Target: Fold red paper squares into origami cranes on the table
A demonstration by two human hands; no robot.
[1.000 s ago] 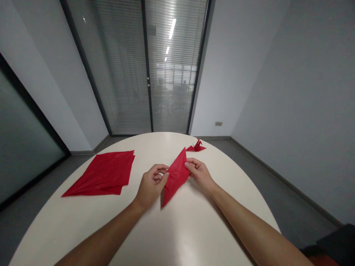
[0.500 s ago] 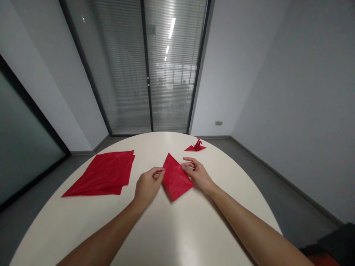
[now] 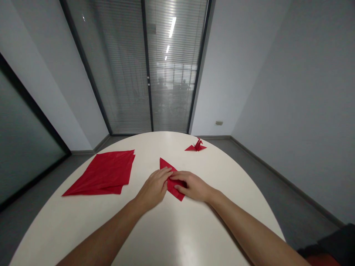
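A small folded sheet of red origami paper (image 3: 177, 195) lies between my hands at the middle of the table, now a narrow slanted shape. My left hand (image 3: 154, 187) has its fingers laid together over the paper's left side, the thumb near its edge. From the right, my right hand (image 3: 196, 186) curls over the same paper, fingertips on its upper face and thumb close to the lower part. The fingertips of both hands meet over the sheet and hide its centre. Beyond them stands a finished red paper crane (image 3: 197, 146) with spread wings.
A stack of larger red paper sheets (image 3: 104, 173) rests on the left of the round white table (image 3: 149, 232). Glass panels with blinds (image 3: 172, 103) rise behind the table. A dark and red object (image 3: 332, 244), perhaps a chair, sits at the lower right.
The paper has gone from a broad diamond to a narrower folded shape. My right hand has moved down and in, my left hand slightly right, and their fingertips now meet on it.
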